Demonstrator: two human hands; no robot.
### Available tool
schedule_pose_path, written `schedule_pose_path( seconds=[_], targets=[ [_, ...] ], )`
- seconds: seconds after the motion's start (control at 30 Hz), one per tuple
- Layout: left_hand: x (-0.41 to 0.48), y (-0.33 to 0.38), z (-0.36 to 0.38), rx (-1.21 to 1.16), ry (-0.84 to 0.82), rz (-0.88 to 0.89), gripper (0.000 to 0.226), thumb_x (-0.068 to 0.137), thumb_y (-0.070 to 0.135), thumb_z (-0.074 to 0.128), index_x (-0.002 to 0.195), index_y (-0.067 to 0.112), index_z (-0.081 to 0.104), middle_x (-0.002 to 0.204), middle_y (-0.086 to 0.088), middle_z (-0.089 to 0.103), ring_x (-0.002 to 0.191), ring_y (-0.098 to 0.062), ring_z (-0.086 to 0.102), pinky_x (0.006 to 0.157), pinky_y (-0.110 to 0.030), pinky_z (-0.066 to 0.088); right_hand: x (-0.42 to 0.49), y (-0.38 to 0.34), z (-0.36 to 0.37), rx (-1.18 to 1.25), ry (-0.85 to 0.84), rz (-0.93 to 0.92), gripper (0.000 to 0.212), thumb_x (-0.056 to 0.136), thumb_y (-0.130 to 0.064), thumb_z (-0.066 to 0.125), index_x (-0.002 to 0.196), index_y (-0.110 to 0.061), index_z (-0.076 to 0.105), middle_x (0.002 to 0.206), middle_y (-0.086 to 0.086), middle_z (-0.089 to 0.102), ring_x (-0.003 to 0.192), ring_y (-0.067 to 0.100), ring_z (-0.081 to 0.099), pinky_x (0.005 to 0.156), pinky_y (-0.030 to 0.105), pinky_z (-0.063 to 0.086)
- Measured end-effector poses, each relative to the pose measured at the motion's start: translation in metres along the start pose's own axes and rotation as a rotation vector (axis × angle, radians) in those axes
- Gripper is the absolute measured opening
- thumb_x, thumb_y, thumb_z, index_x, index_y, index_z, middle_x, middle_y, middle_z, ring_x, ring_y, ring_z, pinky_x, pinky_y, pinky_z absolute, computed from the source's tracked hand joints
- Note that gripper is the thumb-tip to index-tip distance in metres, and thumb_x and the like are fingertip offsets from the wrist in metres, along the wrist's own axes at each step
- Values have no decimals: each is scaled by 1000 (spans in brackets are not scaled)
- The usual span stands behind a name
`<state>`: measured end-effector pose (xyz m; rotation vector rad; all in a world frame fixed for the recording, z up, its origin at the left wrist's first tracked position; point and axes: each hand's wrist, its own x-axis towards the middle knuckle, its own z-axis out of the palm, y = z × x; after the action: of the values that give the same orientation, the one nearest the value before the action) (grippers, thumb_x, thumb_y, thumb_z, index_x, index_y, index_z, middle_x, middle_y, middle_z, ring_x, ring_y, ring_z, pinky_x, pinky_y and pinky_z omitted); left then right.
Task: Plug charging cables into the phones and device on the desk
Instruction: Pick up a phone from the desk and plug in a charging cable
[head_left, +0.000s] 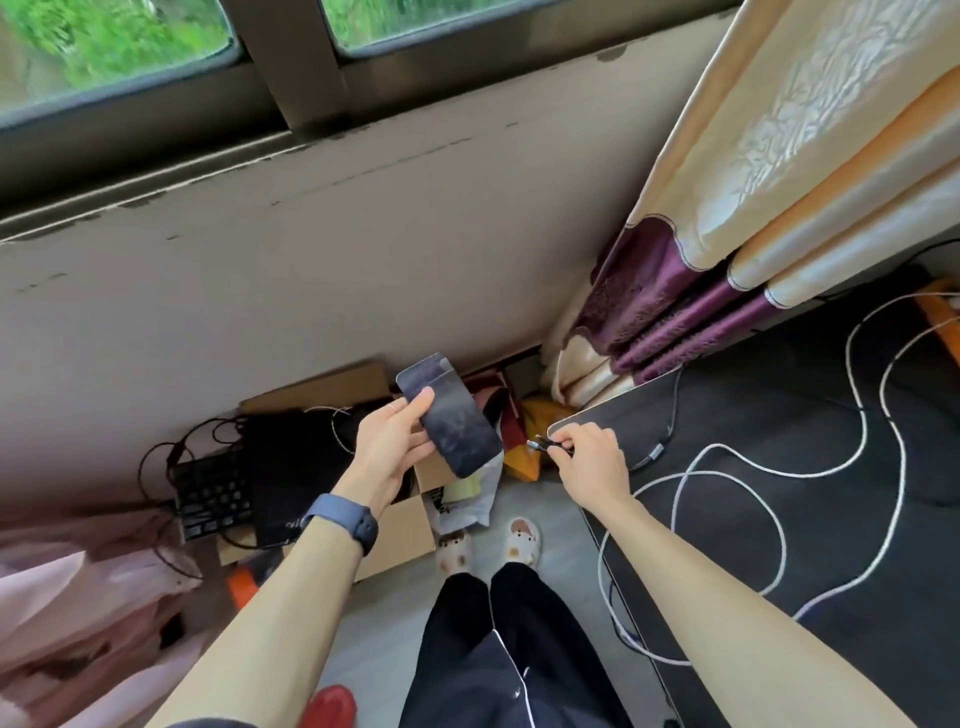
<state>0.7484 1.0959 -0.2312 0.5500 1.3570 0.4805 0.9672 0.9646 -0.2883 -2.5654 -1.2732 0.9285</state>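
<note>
My left hand (395, 447) holds a dark phone (452, 415) up in the air, screen toward me, its lower end pointing right and down. My right hand (589, 460) pinches the plug of a dark charging cable (543, 445) between thumb and fingers, the metal tip pointing left toward the phone. A short gap separates plug and phone. The dark cable (657, 452) trails back over the black desk (779, 467). A long white cable (727, 452) loops across the desk top.
A cardboard box (400, 525) with a black keyboard (213, 493) and dark cords stands on the floor at the left, under the wall. Cream and purple curtains (727, 249) hang at the desk's far corner. My legs and slippers (488, 545) are below.
</note>
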Motion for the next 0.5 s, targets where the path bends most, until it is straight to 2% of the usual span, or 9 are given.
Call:
schedule_pose_path(
  seconds=[0.13, 0.23, 0.3, 0.4, 0.43, 0.5],
  targets=[
    [-2, 7, 14, -6, -36, -17, 38, 94, 26, 68, 125, 6, 65, 109, -10, 77, 92, -25, 76, 69, -30, 62, -13, 2, -7, 217, 53, 46, 11, 96, -33, 62, 104, -28, 66, 102, -8, 67, 104, 21, 61, 90, 41, 49],
    [-4, 8, 30, -24, -48, -47, 34, 95, 26, 67, 123, 7, 65, 114, -11, 74, 93, -23, 75, 66, -29, 62, -36, -1, -29, 478, 151, 71, 7, 98, -32, 59, 105, -34, 62, 95, -17, 67, 94, 2, 62, 80, 17, 46],
    [-6, 9, 48, -83, -91, -85, 36, 96, 25, 65, 126, 6, 63, 118, -14, 73, 97, -25, 75, 74, -32, 63, -56, -2, -49, 603, 239, 105, 9, 98, -32, 59, 106, -36, 63, 95, -18, 68, 92, -7, 61, 74, 10, 43],
    [-12, 9, 72, -212, -124, -172, 33, 98, 20, 63, 125, 2, 59, 117, -19, 71, 99, -29, 73, 90, -39, 58, -78, -1, -67, 746, 321, 139, 10, 96, -32, 63, 104, -34, 69, 91, -14, 72, 88, -2, 64, 76, 14, 46],
    [-15, 9, 80, -245, -140, -199, 31, 98, 19, 62, 123, 0, 59, 116, -21, 70, 99, -29, 72, 89, -40, 58, -85, 1, -71, 783, 339, 141, 9, 95, -32, 64, 101, -34, 70, 90, -12, 73, 87, 3, 66, 77, 17, 49],
    [-25, 6, 99, -297, -195, -239, 30, 100, 16, 58, 122, -3, 58, 115, -23, 69, 97, -29, 71, 75, -36, 62, -99, 6, -75, 842, 358, 136, 7, 93, -30, 67, 97, -34, 72, 87, -10, 74, 83, 11, 68, 79, 28, 55]
  ],
)
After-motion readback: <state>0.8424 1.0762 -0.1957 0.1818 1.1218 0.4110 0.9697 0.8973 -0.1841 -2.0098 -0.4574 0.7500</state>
